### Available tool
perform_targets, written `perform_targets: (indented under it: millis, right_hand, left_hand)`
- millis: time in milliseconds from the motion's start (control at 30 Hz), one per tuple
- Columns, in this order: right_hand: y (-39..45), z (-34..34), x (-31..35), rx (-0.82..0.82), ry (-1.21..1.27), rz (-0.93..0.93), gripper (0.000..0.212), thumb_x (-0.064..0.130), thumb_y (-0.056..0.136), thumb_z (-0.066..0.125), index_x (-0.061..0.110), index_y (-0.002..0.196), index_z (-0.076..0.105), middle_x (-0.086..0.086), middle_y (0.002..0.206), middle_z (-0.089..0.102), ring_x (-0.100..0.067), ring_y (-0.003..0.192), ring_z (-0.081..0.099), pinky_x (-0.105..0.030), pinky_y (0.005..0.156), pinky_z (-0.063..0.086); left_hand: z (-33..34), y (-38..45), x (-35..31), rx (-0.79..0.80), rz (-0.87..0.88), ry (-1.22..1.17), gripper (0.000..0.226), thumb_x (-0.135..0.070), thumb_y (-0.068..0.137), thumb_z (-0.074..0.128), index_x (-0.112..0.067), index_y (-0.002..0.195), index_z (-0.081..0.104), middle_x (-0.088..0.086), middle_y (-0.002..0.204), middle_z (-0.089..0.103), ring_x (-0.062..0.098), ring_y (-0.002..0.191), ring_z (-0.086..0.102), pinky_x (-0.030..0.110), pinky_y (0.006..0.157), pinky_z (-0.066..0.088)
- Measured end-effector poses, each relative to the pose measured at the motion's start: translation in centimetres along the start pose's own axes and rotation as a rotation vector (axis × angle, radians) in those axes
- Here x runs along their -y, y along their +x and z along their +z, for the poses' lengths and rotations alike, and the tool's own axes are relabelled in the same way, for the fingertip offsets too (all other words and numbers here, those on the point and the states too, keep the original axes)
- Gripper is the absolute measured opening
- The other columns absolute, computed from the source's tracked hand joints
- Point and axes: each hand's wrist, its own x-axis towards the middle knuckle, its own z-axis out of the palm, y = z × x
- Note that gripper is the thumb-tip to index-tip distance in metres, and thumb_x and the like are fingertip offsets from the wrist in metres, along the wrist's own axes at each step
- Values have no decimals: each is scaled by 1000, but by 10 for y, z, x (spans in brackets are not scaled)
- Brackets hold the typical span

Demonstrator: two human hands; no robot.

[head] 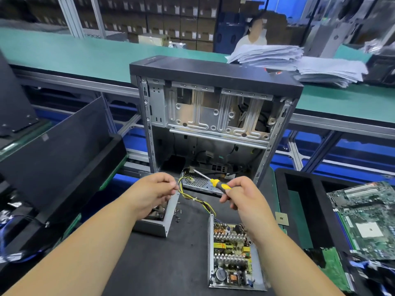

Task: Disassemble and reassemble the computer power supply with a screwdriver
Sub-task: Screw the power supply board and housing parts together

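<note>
power supply (232, 253) open on worktop (171, 263), cover (159, 218) beside; right hand (239, 195) gripping screwdriver (215, 182), left hand (154, 192) apparently pinching a screw; reassembly next, needing cover refitted.

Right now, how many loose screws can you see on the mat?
About 5 loose screws, blurred, scattered between the grey cover and the open power supply; the left hand may hide more.

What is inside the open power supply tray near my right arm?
The power supply tray holds an exposed circuit board with a copper coil, heatsinks and capacitors. The right forearm covers its right edge; nothing under the board shows.
</note>
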Motion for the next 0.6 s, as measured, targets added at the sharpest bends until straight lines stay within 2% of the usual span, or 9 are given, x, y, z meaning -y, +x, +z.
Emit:
perform_targets:
  millis: [100, 167, 233, 333, 400, 600]
  right_hand:
    - [-10, -6, 10, -39, 84, -120, 19, 40, 74, 56, 29, 87, 63, -2, 77, 72, -12, 67, 53, -30, 67, 45]
    - [-18, -9, 16, -66, 153, -181, 13, 34, 79, 59, 25, 86, 65, -4, 72, 70, -10, 63, 52, -25, 64, 43]
    - [-25, -12, 22, -81, 190, -223, 11, 32, 81, 59, 23, 84, 64, -5, 70, 68, -10, 62, 50, -22, 62, 42]
    - [-35, -12, 31, -70, 202, -247, 10, 30, 82, 58, 22, 80, 64, -6, 67, 67, -11, 61, 50, -21, 61, 42]
    - [-40, -11, 36, -52, 184, -250, 10, 29, 81, 57, 21, 79, 64, -7, 66, 67, -11, 61, 52, -22, 61, 42]
    - [-52, -11, 38, -42, 103, -295, 8, 25, 84, 57, 24, 79, 63, -6, 67, 68, -19, 73, 57, -40, 72, 46]
  left_hand:
    - [4, -15, -4, 53, 37, -307, 5, -5, 91, 59, -7, 92, 64, 4, 83, 66, 9, 68, 60, 22, 64, 54]
    - [7, -22, -4, 45, 52, -484, 16, -9, 82, 64, -7, 98, 67, 3, 83, 66, 9, 67, 61, 22, 63, 55]
    - [10, -27, -3, 29, 70, -580, 17, -12, 80, 65, -9, 95, 72, 2, 80, 66, 9, 65, 61, 23, 61, 55]
    - [15, -31, -2, 23, 80, -635, 13, -17, 80, 65, -14, 82, 78, 0, 77, 65, 8, 63, 60, 22, 61, 55]
    - [18, -33, 0, 34, 74, -624, 13, -19, 82, 65, -16, 81, 78, -1, 77, 64, 7, 63, 59, 22, 62, 54]
    - [30, -42, 1, 69, 75, -594, 13, -18, 86, 65, -15, 85, 77, -1, 79, 64, 7, 65, 59, 22, 63, 54]
